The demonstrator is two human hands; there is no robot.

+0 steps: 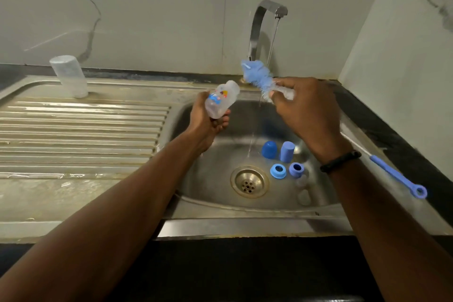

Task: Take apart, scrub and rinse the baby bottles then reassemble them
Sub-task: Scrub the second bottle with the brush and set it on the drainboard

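The left hand [210, 121] grips the printed baby bottle [221, 99] by its base over the sink [245, 206]; the right hand [306, 110] clutches the bottle brush [259, 78]. Wet, light plastic probably slips; hold mid-body.

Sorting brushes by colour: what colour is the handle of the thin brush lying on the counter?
Blue handle with a ring end on the thin brush, seen in the head view.

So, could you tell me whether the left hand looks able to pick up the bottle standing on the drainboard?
Probably not yet: the left hand already grips a printed bottle. The path to the upturned bottle itself looks clear.
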